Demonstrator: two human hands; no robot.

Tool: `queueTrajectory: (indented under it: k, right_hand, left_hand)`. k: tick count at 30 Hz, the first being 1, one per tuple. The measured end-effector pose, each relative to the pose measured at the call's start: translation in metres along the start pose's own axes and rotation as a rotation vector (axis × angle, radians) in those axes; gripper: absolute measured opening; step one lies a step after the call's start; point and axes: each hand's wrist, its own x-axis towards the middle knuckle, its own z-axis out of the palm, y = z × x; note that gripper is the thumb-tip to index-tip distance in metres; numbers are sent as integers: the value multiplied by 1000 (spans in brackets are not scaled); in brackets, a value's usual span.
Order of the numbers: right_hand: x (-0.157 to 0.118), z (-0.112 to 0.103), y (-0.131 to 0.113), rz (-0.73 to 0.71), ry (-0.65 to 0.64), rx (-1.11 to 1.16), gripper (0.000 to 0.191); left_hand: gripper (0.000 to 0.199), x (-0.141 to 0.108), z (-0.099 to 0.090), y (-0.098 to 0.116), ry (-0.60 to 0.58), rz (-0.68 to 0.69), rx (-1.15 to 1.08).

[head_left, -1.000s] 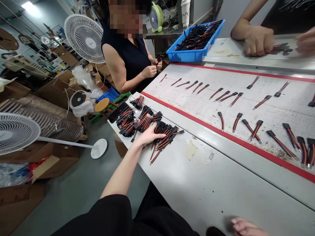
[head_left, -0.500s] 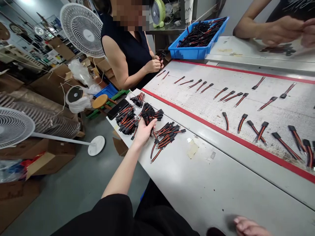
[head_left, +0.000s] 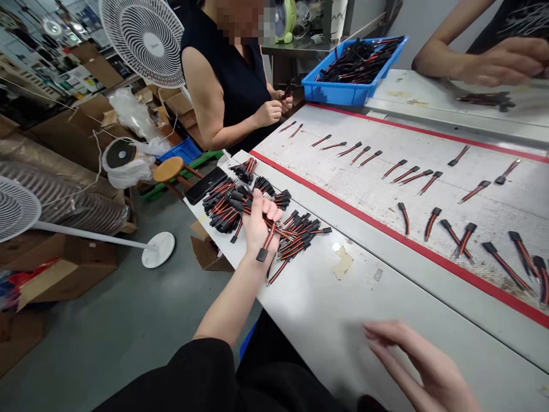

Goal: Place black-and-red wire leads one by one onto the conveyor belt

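Note:
My left hand [head_left: 259, 220] is closed around a bunch of short red-and-black cables with black connectors [head_left: 240, 200], lifted just above the table. One cable [head_left: 267, 243] sticks out below the palm toward the wrist. Around and under this hand lie piles of the same cables, one pile [head_left: 300, 237] to its right and another [head_left: 223, 209] to its left. My right hand [head_left: 416, 360] hovers over the near part of the white table [head_left: 326, 320], holding nothing, with thumb and fingers apart.
A pale belt with red edges [head_left: 364, 212] runs beyond the table and carries several scattered cables. A blue bin [head_left: 338, 91] full of cables stands at the far end. Two co-workers handle parts nearby. A dark flat object [head_left: 205, 186] lies at the table's left corner.
My left hand has closed on a bunch of cables and turned, raising it from the pile. My right hand has come further into view from the bottom edge, moving up and left.

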Motion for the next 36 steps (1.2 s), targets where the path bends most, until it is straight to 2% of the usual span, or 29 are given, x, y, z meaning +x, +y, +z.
queueTrajectory:
  k: [3, 6, 10, 13, 16, 20, 25, 29, 32, 35, 36]
  right_hand:
    - [48, 17, -18, -230, -38, -134, 22]
    - [83, 41, -29, -340, 40, -179, 18]
    - [102, 65, -35, -69, 44, -172, 26]
    - [105, 70, -34, 114, -35, -68, 27]
    - [102, 72, -31, 206, -58, -1, 26]
    - [98, 72, -27, 273, 9, 84, 25]
    - [97, 66, -32, 415, -78, 232, 32]
    - [94, 54, -35, 483, -175, 313, 27]
    - [82, 31, -39, 455, -293, 317, 25]
    - [56, -6, -42, 341, -444, 236, 31]
    - [43, -21, -41, 310, -445, 164, 35]
  left_hand:
    - [44, -12, 9, -15, 7, -230, -124]
    - [45, -22, 10, -30, 43, -362, -202]
    - [46, -29, 7, -44, 114, -441, -181]
    - [46, -32, 4, -50, 145, -471, -165]
    - [45, -33, 1, -53, 169, -492, -151]
    - [41, -36, 1, -57, 171, -490, -147]
    - [40, -40, 0, -61, 121, -452, -122]
    - [39, -42, -2, -62, 95, -444, -119]
    - [38, -41, -2, -61, 103, -484, -146]
    - [39, -42, 0, -61, 132, -547, -193]
    - [39, -42, 0, -61, 133, -567, -203]
